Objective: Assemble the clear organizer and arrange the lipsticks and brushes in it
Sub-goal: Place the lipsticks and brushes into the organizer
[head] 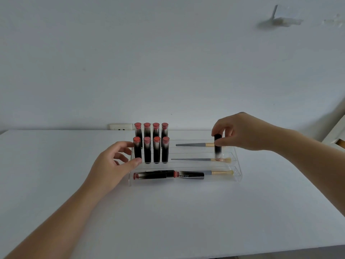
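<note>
A clear three-tier organizer (238, 171) stands on the white table. Several black lipsticks with pink-red tops (156, 149) stand upright in two rows on its left side. Two lipsticks (168, 174) lie in the front tier beside a brush (221, 172). Two more brushes lie in the middle tier (196, 159) and the back tier (194, 144). My right hand (240, 132) pinches a black lipstick (217, 144) upright over the right end of the middle tier. My left hand (113, 161) rests against the organizer's left end, fingers loosely curled, thumb on the edge.
The white table (168, 212) reaches to a white wall. A wall socket (121, 127) sits just behind the table's far edge. A white piece of furniture (336, 135) shows at the right edge.
</note>
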Tool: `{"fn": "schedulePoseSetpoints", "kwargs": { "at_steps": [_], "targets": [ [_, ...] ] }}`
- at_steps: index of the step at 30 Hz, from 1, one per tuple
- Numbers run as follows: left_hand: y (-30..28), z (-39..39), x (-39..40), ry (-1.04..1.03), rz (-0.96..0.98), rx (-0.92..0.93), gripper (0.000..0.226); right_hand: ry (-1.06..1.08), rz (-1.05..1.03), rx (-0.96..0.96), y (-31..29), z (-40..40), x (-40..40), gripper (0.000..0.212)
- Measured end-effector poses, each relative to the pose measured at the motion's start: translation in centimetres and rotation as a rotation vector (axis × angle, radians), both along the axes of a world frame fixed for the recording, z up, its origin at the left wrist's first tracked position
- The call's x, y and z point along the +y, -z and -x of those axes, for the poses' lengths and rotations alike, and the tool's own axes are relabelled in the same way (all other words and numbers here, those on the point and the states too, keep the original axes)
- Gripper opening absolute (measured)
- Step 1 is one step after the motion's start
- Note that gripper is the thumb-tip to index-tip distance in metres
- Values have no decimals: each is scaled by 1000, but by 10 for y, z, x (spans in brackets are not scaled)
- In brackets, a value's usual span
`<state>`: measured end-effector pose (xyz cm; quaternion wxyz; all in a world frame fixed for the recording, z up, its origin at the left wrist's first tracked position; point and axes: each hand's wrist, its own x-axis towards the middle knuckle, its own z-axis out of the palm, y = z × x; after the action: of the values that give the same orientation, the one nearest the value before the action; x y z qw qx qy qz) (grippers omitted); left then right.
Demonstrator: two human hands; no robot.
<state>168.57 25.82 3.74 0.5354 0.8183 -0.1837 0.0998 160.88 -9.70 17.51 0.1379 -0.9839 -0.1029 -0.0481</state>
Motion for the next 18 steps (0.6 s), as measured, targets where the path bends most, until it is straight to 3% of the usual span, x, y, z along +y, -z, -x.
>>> {"fn": "schedulePoseSetpoints", "kwargs": {
  "at_steps": [10, 18],
  "targets": [
    [-2, 4, -1, -11, -1, 6, 35, 109, -553, 69, 15, 11, 2, 17],
    [-4, 5, -2, -9, -13, 0, 36, 119, -395, 193, 31, 16, 0, 18]
  ]
}}
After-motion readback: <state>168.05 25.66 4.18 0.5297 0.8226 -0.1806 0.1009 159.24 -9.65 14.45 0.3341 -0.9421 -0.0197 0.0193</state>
